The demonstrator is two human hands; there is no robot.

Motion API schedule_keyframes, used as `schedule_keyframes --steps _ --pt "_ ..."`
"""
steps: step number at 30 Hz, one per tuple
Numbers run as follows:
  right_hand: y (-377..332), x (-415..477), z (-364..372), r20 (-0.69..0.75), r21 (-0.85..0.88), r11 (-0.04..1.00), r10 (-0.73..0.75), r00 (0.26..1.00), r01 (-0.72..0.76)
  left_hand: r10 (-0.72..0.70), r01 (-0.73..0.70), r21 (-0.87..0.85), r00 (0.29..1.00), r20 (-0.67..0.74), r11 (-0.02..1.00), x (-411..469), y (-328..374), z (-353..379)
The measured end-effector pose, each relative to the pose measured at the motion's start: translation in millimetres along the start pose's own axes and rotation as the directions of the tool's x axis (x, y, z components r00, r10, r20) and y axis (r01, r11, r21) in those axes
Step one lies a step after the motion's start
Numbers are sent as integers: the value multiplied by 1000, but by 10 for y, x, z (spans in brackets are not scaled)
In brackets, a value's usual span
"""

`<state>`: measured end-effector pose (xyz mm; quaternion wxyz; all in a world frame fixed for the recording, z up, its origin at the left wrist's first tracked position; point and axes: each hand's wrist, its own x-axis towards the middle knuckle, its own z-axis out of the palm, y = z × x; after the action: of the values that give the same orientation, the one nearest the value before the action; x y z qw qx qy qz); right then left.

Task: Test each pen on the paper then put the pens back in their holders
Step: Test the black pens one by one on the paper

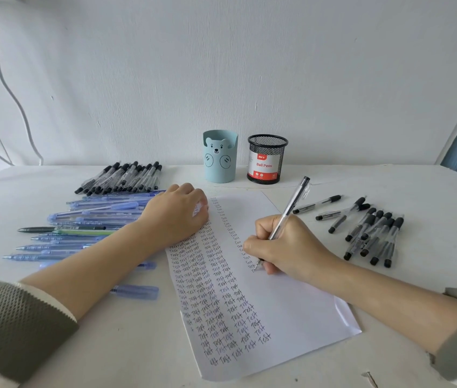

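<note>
Okay, white counter (pixel 389 186) first, with the paper (pixel 291 298) lying across its middle, its left half packed with columns of "Test". Blue pens (pixel 95 217) are spread on the left, a row of black-capped pens (pixel 120 177) sits behind them, and another loose black-capped pile (pixel 373 233) lies on the right. Both holders stand upright at the back, just past the paper's far edge: the blue bear holder (pixel 220 156) and beside it the black mesh holder (pixel 267 159), labelled Ball Pens. I see no pens in either one.

My hands are apart. The left hand (pixel 176 217) rests on the paper's top-left corner, fingers loosely curled and gripping nothing. The right hand (pixel 286 247) pinches the clear pen (pixel 291 208) in a writing grip, tip down at the foot of the newest column.

Key relation — the pen's long axis slants from the tip, near me, up and away to the right, with its back end aimed just right of the mesh holder. Both holders lie straight ahead of the writing hand, so the right is the nearer one. My guess is this pen goes in the mesh holder — a forward reach over the page.
</note>
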<state>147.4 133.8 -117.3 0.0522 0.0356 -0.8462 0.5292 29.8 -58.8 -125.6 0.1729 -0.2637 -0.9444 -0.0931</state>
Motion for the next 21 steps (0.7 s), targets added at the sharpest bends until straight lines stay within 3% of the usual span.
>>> schedule_keyframes --steps 21 --pt "14 13 -26 -31 -31 999 -21 999 21 -6 6 2 1000 19 1000 -6 12 -24"
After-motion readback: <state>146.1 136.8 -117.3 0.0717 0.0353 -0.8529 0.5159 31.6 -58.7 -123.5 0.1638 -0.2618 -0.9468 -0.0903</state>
